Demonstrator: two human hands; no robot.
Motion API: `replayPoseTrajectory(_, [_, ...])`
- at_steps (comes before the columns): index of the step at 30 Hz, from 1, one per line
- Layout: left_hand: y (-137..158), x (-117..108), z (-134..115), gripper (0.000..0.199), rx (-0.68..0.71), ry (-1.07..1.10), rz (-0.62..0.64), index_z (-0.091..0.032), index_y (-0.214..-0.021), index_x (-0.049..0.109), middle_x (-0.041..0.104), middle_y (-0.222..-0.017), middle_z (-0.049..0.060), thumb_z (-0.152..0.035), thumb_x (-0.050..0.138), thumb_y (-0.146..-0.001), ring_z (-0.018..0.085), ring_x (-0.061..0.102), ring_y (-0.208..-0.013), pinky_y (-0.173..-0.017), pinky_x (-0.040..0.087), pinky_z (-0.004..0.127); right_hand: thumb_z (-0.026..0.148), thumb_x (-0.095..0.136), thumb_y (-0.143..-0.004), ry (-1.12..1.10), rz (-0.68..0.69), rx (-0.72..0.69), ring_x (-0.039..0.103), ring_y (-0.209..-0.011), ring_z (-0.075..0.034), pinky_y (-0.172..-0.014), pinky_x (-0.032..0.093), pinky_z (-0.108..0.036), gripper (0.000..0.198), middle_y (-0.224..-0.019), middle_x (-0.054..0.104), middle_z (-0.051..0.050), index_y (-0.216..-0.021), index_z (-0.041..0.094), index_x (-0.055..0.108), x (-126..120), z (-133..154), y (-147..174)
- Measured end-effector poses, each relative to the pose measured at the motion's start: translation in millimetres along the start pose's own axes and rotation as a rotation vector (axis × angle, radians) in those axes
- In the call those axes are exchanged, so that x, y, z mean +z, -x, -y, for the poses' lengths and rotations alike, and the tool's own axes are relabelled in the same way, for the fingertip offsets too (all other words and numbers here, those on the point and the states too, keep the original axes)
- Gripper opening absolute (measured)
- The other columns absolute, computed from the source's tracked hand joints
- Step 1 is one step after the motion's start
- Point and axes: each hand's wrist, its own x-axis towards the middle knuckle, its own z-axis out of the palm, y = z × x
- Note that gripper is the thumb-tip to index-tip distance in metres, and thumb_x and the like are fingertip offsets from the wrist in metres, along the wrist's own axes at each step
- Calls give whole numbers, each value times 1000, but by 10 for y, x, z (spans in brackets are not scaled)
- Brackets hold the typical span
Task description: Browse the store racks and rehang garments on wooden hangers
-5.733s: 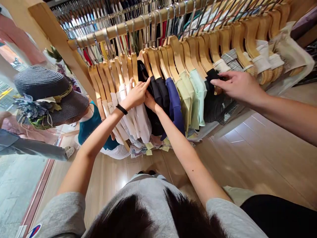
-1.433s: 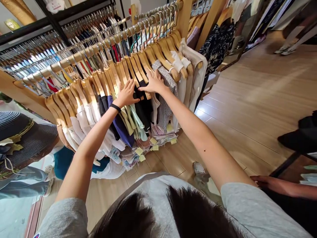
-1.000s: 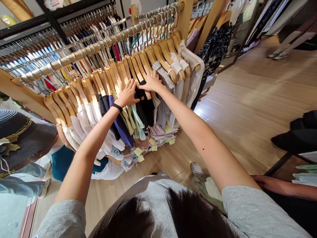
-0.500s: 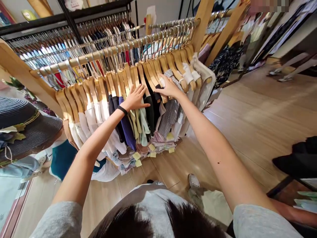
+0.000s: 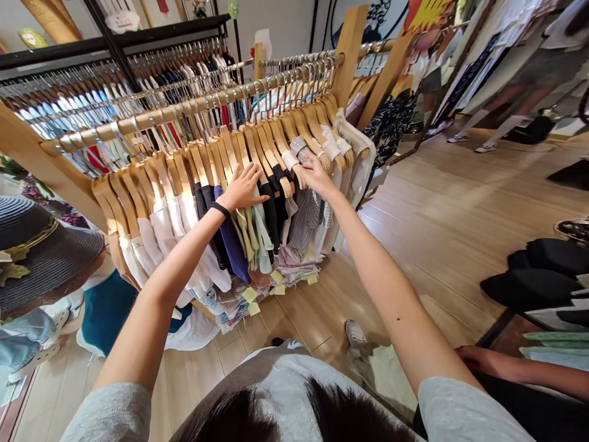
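Note:
Wooden clothes hangers (image 5: 168, 175) packed side by side carry garments on a wooden rail (image 5: 175, 113). My left hand (image 5: 243, 187), with a black band at the wrist, lies with fingers spread over hangers above the olive and pale green clothes (image 5: 261, 239). To its right, my right hand (image 5: 317, 178) has its fingers bent around the shoulder end of a wooden hanger (image 5: 301, 175), beside a grey striped garment (image 5: 307, 215). Its fingertips are partly hidden among the hangers. Black garments (image 5: 270, 205) hang between my two hands.
Packaged clothes with yellow tags (image 5: 251, 294) lie below the rack. At the left is a person in a dark brimmed hat (image 5: 41, 252). Another person's arm (image 5: 510, 365) reaches in at lower right, near black items (image 5: 529, 285). A second full rack (image 5: 69, 101) stands behind.
My right hand has shifted along the rack from the black garment to a hanger farther right. My left hand stays spread on the hangers. The view has turned slightly right.

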Motion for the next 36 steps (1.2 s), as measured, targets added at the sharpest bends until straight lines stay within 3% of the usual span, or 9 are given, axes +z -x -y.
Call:
replayPoseTrajectory(4, [-16, 11, -31, 88, -5, -18, -4, -5, -160, 35, 26, -168, 21, -60, 57, -94, 34, 19, -159, -130, 5, 57, 42, 72, -86, 266, -33, -145, 25, -154, -35, -125, 24, -56, 80, -161, 35, -21, -155, 16, 41, 392, 174, 462])
replayPoseTrajectory(7, [-17, 19, -48, 82, -3, -46, -6, -13, -161, 36, 26, -168, 20, -58, 57, -95, 35, 19, -158, -128, 6, 60, 41, 68, -91, 356, -89, -78, 11, -157, -39, -122, 26, -63, 77, -167, 18, -21, -158, 20, 39, 665, 277, 667])
replayPoseTrajectory(12, [-14, 46, -48, 77, 3, -72, 0, -13, -156, 46, 26, -168, 21, -57, 58, -94, 35, 18, -159, -129, 5, 60, 28, 52, -100, 368, -185, -50, 18, -157, -35, -121, 33, -55, 58, -167, 21, -21, -156, 17, 42, 943, 352, 759])
replayPoseTrajectory(16, [-18, 53, -42, 77, -4, -76, 3, -11, -155, 46, 26, -168, 20, -56, 58, -94, 34, 17, -159, -129, 4, 58, 24, 38, -103, 371, -246, -81, 24, -155, -30, -121, 33, -56, 52, -162, 37, -19, -154, 16, 43, 1002, 367, 781])
replayPoseTrajectory(20, [-6, 22, -52, 77, 5, -86, 10, -12, -156, 45, 25, -168, 20, -57, 58, -94, 35, 16, -159, -129, 4, 60, 34, 36, -104, 391, -454, -86, 27, -153, -32, -122, 29, -58, 50, -160, 40, -17, -150, 16, 47, 716, 209, 698])
replayPoseTrajectory(23, [6, 0, -53, 77, 24, -83, 11, -14, -156, 45, 26, -168, 20, -58, 58, -94, 36, 17, -159, -128, 5, 61, 31, 37, -101, 354, -588, 43, 38, -148, -32, -121, 33, -56, 54, -155, 45, -21, -151, 12, 43, 418, 18, 611])
replayPoseTrajectory(27, [1, 0, -43, 77, 32, -70, 8, -15, -156, 46, 26, -168, 20, -59, 57, -94, 36, 17, -159, -128, 5, 61, 29, 40, -98, 313, -505, 145, 54, -132, -33, -114, 41, -52, 51, -138, 57, -23, -145, 12, 52, 283, -79, 613])
replayPoseTrajectory(32, [-19, 16, -52, 78, 8, -65, 6, -14, -155, 47, 27, -167, 21, -60, 58, -92, 36, 18, -158, -128, 6, 61, 28, 46, -95, 362, -452, 111, 62, -112, -33, -103, 50, -49, 42, -120, 63, -19, -129, 16, 66, 463, 70, 709])
replayPoseTrajectory(36, [-12, -2, -69, 77, -1, -76, 23, -13, -154, 47, 29, -167, 21, -58, 56, -93, 35, 17, -159, -128, 4, 60, 25, 47, -93, 381, -480, 94, 61, -113, -32, -103, 50, -47, 38, -119, 63, -17, -124, 19, 68, 589, 171, 754])
